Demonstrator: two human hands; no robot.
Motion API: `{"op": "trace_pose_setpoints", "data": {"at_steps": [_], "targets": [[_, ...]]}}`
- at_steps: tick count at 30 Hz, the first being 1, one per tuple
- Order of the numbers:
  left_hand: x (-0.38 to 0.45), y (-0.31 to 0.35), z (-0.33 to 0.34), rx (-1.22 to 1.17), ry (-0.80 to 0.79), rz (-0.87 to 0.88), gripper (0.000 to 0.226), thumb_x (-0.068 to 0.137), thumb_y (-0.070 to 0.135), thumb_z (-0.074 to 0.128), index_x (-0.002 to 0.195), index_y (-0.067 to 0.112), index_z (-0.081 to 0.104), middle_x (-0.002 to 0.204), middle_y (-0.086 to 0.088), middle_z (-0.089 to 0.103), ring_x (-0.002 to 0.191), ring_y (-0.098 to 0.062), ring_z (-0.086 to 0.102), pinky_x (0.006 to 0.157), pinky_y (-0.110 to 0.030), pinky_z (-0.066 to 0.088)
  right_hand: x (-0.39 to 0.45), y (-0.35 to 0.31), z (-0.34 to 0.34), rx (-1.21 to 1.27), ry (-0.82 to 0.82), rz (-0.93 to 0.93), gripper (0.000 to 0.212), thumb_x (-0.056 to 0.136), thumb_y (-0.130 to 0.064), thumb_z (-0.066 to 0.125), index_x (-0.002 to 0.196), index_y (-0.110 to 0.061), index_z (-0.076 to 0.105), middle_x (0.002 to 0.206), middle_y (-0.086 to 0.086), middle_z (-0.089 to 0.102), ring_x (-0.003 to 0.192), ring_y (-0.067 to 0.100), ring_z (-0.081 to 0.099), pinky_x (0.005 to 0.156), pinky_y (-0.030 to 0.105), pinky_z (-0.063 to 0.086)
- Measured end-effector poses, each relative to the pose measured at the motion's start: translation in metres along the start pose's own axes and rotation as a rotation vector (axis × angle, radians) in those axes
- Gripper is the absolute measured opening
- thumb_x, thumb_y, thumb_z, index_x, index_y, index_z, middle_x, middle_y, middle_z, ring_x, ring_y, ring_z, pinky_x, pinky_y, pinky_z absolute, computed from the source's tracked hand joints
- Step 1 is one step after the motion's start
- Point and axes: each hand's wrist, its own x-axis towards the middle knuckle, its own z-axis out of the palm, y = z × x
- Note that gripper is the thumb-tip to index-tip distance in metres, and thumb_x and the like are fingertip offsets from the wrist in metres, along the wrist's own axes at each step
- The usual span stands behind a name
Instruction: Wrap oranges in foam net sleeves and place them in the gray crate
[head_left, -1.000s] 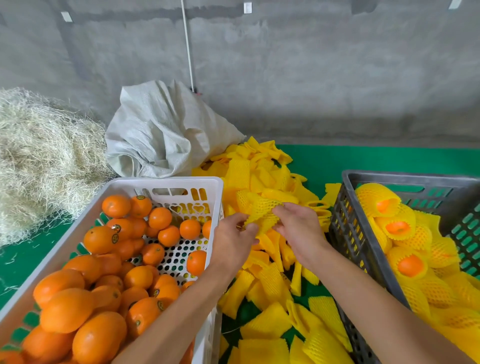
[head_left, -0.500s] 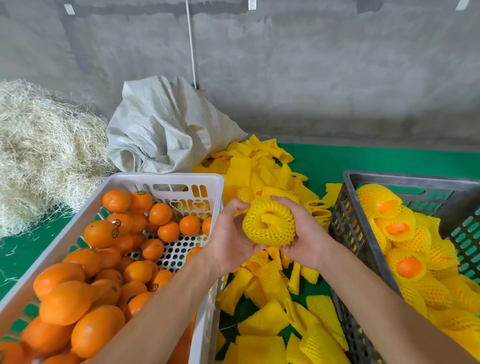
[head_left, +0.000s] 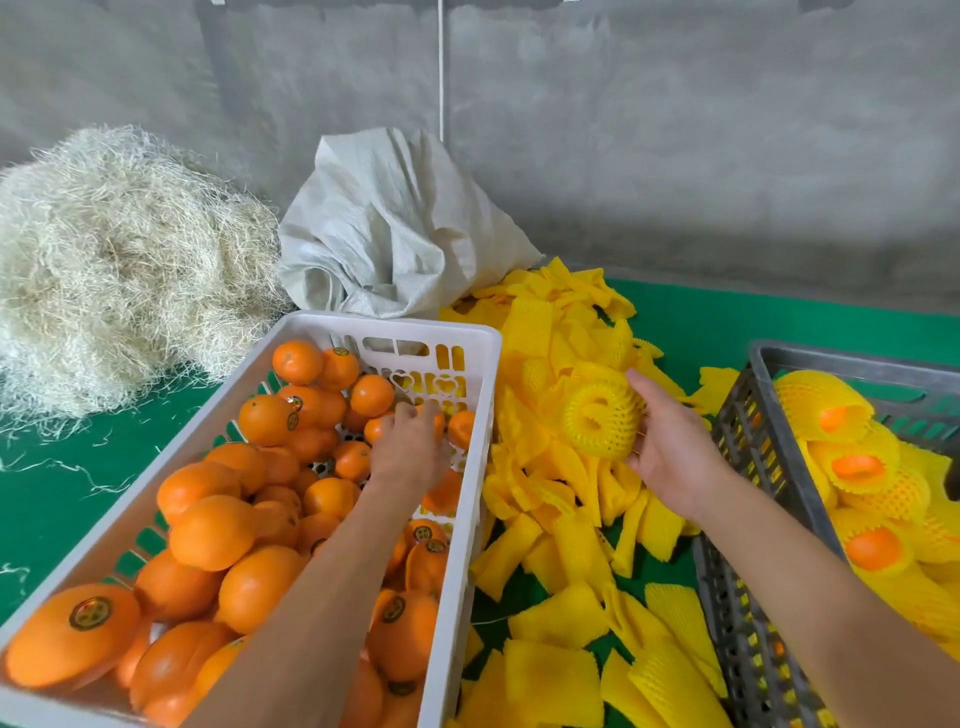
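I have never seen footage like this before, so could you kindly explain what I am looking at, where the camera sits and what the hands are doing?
The camera is worn on a person's head, looking down at their bare hands. The right hand holds an orange wrapped in a foam net sleeve. The left hand reaches among loose oranges in the white crate. Between the crates lies a pile of yellow sleeves on a green surface; the gray crate on the right holds wrapped oranges.

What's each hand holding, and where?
Right hand cups the sleeved orange by its right side. Left hand reaches among white-crate oranges; any grip there cannot be told.
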Motion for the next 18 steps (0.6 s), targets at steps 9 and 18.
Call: {"op": "trace_pose_setpoints", "data": {"at_steps": [9,18], "targets": [[0.002,-0.01,0.054,0.158,-0.457,0.155,0.046,0.102,0.027,0.057,0.146,0.018,0.046,0.14,-0.019,0.043,0.13,-0.046,0.043,0.108,-0.054,0.044,-0.003,0.002,0.001,-0.094,0.027,-0.005,0.065,0.095,-0.043,0.068,0.151,-0.018,0.045,0.137,0.006,0.064,0.117,0.024,0.065,0.102,0.047,0.053],[-0.004,0.044,-0.054,-0.4,0.56,0.198,0.07,0.094,0.029,0.074,0.15,0.01,0.037,0.145,-0.016,0.047,0.128,-0.034,0.05,0.099,-0.046,0.049,0.003,0.004,-0.004,-0.151,-0.017,-0.045,0.051,0.096,-0.046,0.067,0.139,-0.022,0.058,0.133,-0.001,0.068,0.12,0.018,0.065,0.113,0.046,0.045]]}}
